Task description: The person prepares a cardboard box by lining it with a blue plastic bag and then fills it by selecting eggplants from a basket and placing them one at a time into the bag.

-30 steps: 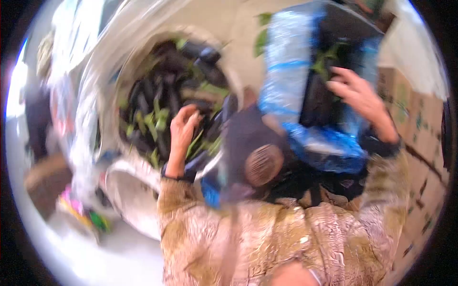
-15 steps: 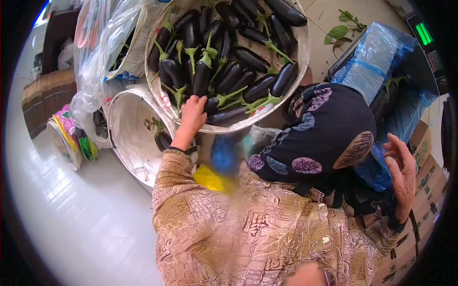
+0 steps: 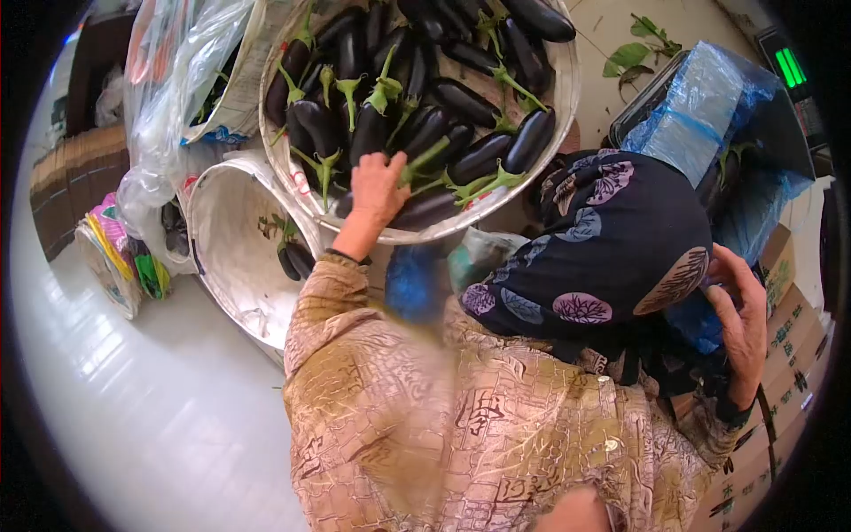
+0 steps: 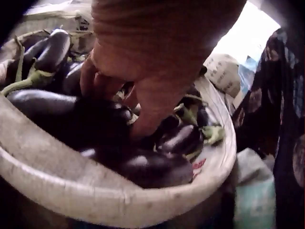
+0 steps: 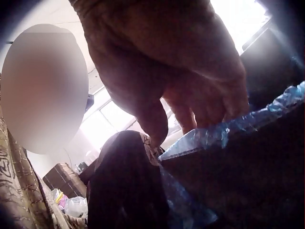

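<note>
In the head view my left hand [image 3: 379, 191] reaches into a round whitish basket [image 3: 572, 115] full of dark purple eggplants [image 3: 470, 105]. Its fingers curl round an eggplant near the front rim, whose green stem [image 3: 427, 152] sticks out beside them. The left wrist view shows thumb and fingers pushed down among the eggplants, largely hiding the held one. At the right, my right hand [image 3: 743, 310] hangs with loosely bent fingers beside my knee, holding nothing. It is close to the blue plastic lining [image 3: 762, 217] of a dark crate [image 3: 776, 146] with eggplants inside.
A smaller white basket [image 3: 208, 230] with a few small eggplants stands at the left. My knee in dark printed cloth [image 3: 620, 239] lies between basket and crate. A green-lit scale display [image 3: 789, 68] is behind the crate. Cardboard [image 3: 789, 355] lies at the right, loose leaves [image 3: 628, 58] behind.
My right hand has left the crate and come back beside the knee. My left hand has moved slightly up and right, and the eggplant stem beside it has turned.
</note>
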The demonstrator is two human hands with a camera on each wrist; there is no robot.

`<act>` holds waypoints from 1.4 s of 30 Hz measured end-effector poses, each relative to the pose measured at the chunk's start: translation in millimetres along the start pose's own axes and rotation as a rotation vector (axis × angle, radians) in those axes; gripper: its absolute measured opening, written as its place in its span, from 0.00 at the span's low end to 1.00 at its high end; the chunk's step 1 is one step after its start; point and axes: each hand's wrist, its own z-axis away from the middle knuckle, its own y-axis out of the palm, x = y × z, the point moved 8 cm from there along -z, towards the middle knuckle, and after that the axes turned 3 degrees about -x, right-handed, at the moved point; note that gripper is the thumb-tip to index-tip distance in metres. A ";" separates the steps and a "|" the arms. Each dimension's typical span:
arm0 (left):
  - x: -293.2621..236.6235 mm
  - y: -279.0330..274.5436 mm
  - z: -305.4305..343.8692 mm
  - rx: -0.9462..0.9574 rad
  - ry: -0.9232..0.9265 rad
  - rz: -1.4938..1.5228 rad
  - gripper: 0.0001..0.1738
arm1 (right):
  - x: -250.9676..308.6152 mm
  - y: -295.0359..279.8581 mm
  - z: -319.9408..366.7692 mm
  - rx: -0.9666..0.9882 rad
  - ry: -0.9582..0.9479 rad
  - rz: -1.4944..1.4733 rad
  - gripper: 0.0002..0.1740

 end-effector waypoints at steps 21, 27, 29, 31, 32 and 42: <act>9.0 -71.5 -125.9 -0.126 -0.278 1.843 0.16 | 49.9 -21.6 -28.5 -0.147 -0.131 -0.241 0.23; -5.3 4.2 -137.1 -0.432 -0.593 1.899 0.32 | 14.9 -21.7 -24.9 -0.113 -0.033 -0.290 0.23; -37.5 -3.2 -109.9 -0.466 -0.597 1.664 0.34 | -2.4 -23.3 -21.7 -0.124 0.012 -0.309 0.22; -67.0 -4.8 -91.5 -0.370 -0.420 1.301 0.38 | -19.2 -23.6 -20.5 -0.143 0.062 -0.326 0.21; -79.7 9.6 -84.9 -0.255 -0.286 1.066 0.41 | -22.7 -21.0 -20.8 -0.141 0.063 -0.329 0.21; -125.4 112.6 -80.1 0.178 0.032 0.163 0.36 | -27.7 -11.1 -23.3 -0.109 0.115 -0.391 0.21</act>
